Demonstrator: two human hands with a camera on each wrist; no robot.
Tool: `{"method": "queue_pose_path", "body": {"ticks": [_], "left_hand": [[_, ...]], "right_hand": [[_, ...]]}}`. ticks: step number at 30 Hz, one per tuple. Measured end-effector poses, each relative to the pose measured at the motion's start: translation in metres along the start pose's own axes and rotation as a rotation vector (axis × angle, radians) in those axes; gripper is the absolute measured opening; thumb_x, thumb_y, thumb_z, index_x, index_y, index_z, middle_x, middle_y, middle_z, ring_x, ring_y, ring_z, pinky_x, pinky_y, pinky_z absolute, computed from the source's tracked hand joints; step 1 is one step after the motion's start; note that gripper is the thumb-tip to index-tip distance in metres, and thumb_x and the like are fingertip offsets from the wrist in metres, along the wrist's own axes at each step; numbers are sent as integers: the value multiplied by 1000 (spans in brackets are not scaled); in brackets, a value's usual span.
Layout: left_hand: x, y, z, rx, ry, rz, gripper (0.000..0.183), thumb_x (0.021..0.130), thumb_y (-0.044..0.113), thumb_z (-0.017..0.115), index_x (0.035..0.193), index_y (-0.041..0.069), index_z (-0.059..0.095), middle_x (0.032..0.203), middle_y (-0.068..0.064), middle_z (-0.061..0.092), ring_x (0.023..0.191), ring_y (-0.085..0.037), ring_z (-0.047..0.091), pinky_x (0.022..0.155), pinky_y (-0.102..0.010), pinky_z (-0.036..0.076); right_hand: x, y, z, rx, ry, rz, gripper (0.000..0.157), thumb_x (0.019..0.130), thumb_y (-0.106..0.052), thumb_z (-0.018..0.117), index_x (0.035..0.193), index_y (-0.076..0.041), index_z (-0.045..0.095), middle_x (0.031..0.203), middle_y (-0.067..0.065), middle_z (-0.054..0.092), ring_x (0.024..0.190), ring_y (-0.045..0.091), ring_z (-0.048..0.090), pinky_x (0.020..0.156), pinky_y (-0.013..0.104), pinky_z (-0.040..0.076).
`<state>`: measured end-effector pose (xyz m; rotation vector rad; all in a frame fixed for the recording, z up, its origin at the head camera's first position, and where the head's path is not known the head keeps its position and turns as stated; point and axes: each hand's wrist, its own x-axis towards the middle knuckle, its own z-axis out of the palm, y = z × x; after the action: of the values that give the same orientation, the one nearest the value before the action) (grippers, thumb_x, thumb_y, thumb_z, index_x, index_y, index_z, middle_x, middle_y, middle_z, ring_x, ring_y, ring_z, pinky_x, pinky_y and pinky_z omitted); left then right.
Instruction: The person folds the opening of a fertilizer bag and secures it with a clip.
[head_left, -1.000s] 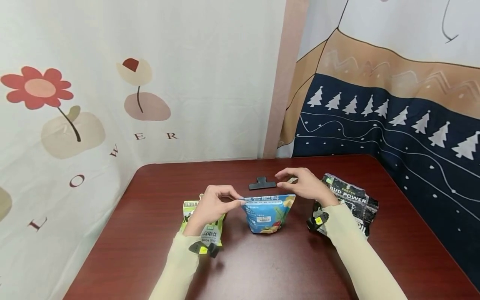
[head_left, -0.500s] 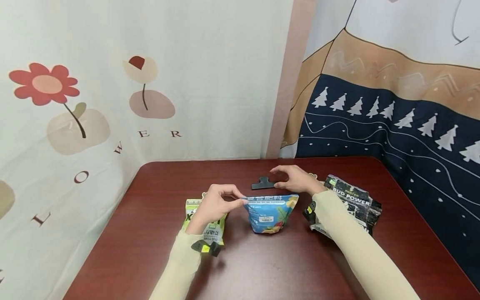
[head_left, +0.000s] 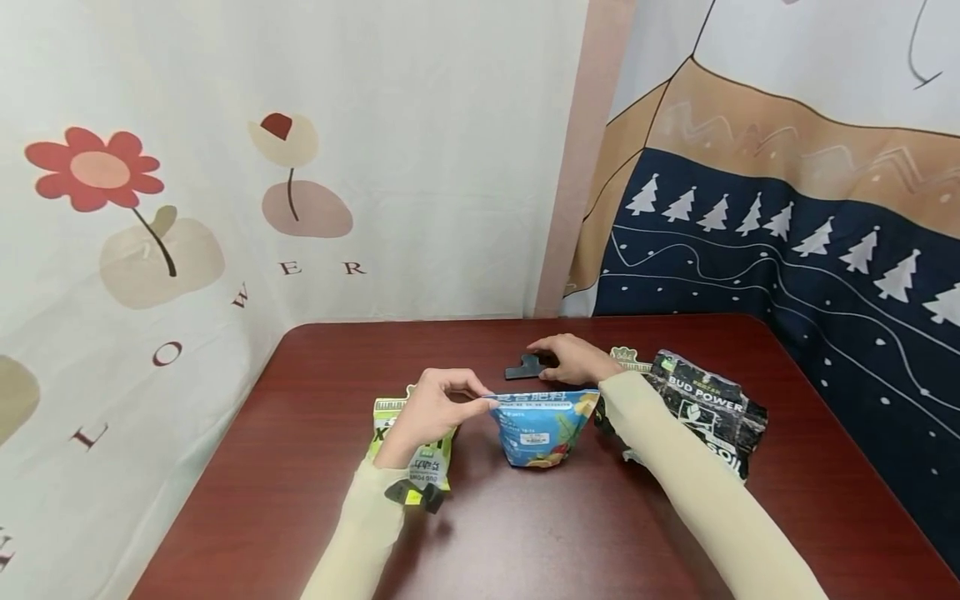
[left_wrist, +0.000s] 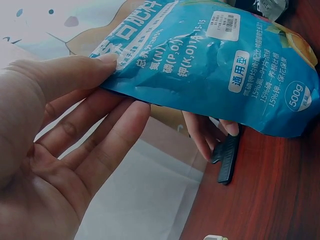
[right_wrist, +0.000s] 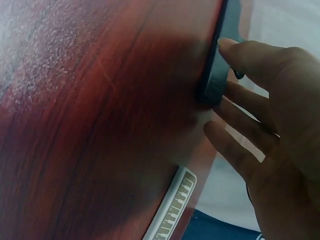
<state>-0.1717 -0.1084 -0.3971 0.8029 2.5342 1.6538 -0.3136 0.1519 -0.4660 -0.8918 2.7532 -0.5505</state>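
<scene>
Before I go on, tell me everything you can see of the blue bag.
The blue bag is a pouch of what looks like glossy plastic film, wide at the top and narrower below. Its front carries white Chinese print, fruit pictures, a white barcode label and a "500g" mark. It appears to stand upright on the table, its upper left corner pinched by the left hand. Whether it is sealed, I cannot tell.
</scene>
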Motion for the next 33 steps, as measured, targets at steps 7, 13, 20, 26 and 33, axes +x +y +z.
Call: {"method": "queue_pose_path", "body": {"ticks": [7,13,20,26,33], "left_hand": [[0,2,0,-2,-1,8,7,82,13,73,84,7,72,79,-7,71,71,-22,68,63,-28,54],[0,0,0,-17,-4,16,6,83,12,72,84,6,72,79,-7,70,70,-24,67,63,-30,54],[0,1,0,-31,-2,20,5,83,11,71,84,6,72,78,-7,70,72,-31,67,64,-31,55],[-1,1,0,-41,2,0,4,83,11,71,85,7,72,79,-7,70,74,-36,66,63,-30,54],[-1,1,0,-34,5,-2,5,83,12,72,85,7,72,80,-7,70,73,-32,67,62,-27,53]], "right_hand": [[6,0,6,9,76,0,35,86,-20,68,121,-16,64,117,1,64,104,16,57,94,39,46],[8,-3,9,58,129,22,24,84,-21,71,107,-15,67,100,1,66,87,14,58,81,34,50],[9,-8,3,80,140,29,13,81,-23,74,91,-17,67,83,-3,65,73,11,57,67,27,49],[6,-6,2,153,173,10,17,79,-19,76,93,-14,68,83,-2,65,75,12,58,67,27,49],[1,-4,3,201,167,73,19,80,-21,75,97,-16,71,94,-1,66,78,14,58,67,28,49]]}}
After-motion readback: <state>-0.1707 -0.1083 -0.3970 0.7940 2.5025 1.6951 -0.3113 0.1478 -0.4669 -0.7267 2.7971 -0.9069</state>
